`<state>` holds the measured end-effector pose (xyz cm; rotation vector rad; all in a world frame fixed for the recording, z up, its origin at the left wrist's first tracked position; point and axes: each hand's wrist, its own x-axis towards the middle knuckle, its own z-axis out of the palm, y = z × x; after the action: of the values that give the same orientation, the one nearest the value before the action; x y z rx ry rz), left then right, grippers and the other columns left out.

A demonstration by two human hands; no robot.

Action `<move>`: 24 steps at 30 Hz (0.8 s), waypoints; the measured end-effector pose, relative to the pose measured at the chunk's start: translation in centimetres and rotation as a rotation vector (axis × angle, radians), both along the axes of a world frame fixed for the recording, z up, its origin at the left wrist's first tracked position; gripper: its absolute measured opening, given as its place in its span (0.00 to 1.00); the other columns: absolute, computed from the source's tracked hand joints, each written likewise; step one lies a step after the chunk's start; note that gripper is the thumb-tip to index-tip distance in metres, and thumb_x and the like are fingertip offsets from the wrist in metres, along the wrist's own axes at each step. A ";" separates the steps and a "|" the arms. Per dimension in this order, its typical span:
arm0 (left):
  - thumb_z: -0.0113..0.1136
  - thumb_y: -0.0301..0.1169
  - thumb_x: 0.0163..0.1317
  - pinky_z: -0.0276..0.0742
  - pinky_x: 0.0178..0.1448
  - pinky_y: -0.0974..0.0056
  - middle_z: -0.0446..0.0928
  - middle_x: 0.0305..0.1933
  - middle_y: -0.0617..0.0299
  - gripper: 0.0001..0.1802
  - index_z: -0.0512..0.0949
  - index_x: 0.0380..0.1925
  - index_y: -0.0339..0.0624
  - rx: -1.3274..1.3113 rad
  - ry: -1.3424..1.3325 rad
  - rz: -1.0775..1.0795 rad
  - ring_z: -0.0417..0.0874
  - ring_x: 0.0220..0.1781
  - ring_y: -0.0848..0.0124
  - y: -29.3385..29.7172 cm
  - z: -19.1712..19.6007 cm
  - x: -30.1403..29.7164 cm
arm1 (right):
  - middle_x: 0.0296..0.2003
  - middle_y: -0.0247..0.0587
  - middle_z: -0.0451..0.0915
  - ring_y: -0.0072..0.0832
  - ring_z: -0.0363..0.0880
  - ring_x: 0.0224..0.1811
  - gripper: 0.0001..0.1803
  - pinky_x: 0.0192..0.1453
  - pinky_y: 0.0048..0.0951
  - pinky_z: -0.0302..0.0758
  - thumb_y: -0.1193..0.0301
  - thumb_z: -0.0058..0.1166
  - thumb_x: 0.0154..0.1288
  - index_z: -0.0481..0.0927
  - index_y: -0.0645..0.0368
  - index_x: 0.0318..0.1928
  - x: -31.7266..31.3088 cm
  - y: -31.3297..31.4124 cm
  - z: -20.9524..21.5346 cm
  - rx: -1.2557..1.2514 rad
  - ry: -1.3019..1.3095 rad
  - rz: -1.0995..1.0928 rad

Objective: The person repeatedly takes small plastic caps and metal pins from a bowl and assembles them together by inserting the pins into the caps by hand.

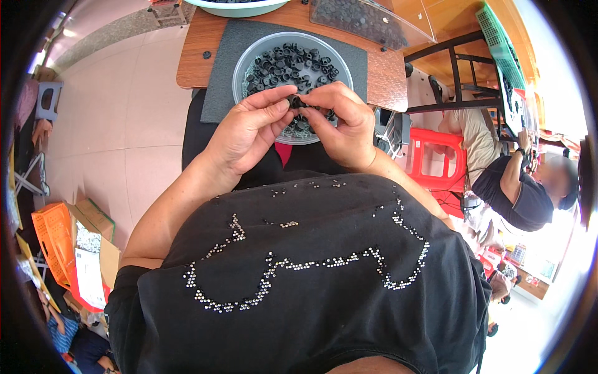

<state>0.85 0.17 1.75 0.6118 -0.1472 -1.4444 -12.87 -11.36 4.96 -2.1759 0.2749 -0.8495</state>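
Observation:
Between the fingertips of both hands is a small black round part [294, 101], partly covered by the fingers. My left hand [252, 128] pinches it from the left with thumb and forefinger. From the other side my right hand [339, 118] grips it, thumb and fingers bent. Both hands are just over the near side of a round clear plastic tub [239, 68]. Many similar black parts [283, 64] lie loose in the tub, along with small clear bits near its wall. The tub rests on a dark grey mat [218, 78].
The mat lies on a brown wooden table [193, 56]. Behind the tub stand a pale green basin [240, 7] and a clear box of dark parts [358, 25]. A red stool [439, 159] and a seated person [517, 187] are at right; an orange crate [53, 237] is at left.

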 end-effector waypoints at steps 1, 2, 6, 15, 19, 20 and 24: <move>0.53 0.24 0.63 0.71 0.57 0.72 0.77 0.46 0.62 0.13 0.76 0.47 0.38 -0.001 0.000 0.000 0.75 0.48 0.76 0.0 0.1 0.0 | 0.32 0.42 0.78 0.25 0.76 0.32 0.11 0.33 0.22 0.74 0.86 0.60 0.48 0.79 0.65 0.34 0.0 0.0 0.0 -0.001 0.000 0.000; 0.53 0.24 0.63 0.71 0.57 0.72 0.77 0.46 0.62 0.13 0.76 0.47 0.39 -0.005 -0.002 0.003 0.75 0.47 0.76 0.0 0.3 -0.1 | 0.32 0.42 0.78 0.25 0.76 0.32 0.11 0.33 0.22 0.73 0.86 0.60 0.48 0.79 0.65 0.34 0.0 0.0 -0.1 0.006 -0.010 0.003; 0.53 0.24 0.63 0.71 0.57 0.72 0.77 0.46 0.61 0.13 0.76 0.47 0.38 -0.018 0.013 0.021 0.76 0.47 0.75 -0.1 0.5 -0.2 | 0.32 0.40 0.79 0.27 0.78 0.32 0.11 0.30 0.23 0.75 0.83 0.61 0.47 0.81 0.61 0.34 0.0 0.0 -0.2 0.029 -0.034 -0.026; 0.53 0.24 0.63 0.72 0.56 0.71 0.77 0.44 0.59 0.13 0.75 0.47 0.37 -0.017 0.037 -0.006 0.77 0.47 0.72 0.0 0.5 0.1 | 0.32 0.40 0.79 0.25 0.78 0.32 0.10 0.32 0.22 0.75 0.84 0.60 0.48 0.80 0.62 0.34 0.1 0.2 -0.5 0.164 -0.044 -0.048; 0.53 0.25 0.63 0.73 0.57 0.71 0.77 0.44 0.59 0.13 0.75 0.47 0.36 -0.008 0.064 -0.007 0.77 0.47 0.72 0.1 0.4 0.1 | 0.33 0.41 0.79 0.25 0.78 0.33 0.10 0.33 0.21 0.75 0.84 0.60 0.48 0.80 0.62 0.34 0.1 0.2 -0.7 0.219 -0.049 -0.038; 0.53 0.25 0.63 0.73 0.57 0.71 0.77 0.44 0.59 0.13 0.75 0.47 0.36 -0.004 0.054 0.004 0.77 0.47 0.72 0.0 0.2 0.0 | 0.33 0.41 0.79 0.25 0.78 0.33 0.10 0.33 0.21 0.75 0.84 0.60 0.48 0.80 0.62 0.34 0.0 0.1 -0.8 0.196 -0.050 -0.027; 0.54 0.25 0.63 0.73 0.56 0.71 0.77 0.44 0.59 0.13 0.75 0.47 0.37 -0.024 0.052 0.022 0.77 0.46 0.73 0.0 0.3 -0.1 | 0.33 0.41 0.79 0.25 0.78 0.32 0.11 0.33 0.22 0.75 0.84 0.60 0.48 0.79 0.62 0.35 0.1 0.1 -0.8 0.173 -0.056 -0.005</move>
<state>0.71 0.15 2.02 0.5539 -0.1164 -1.4340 -12.77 -11.22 4.12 -1.9887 0.3149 -0.8555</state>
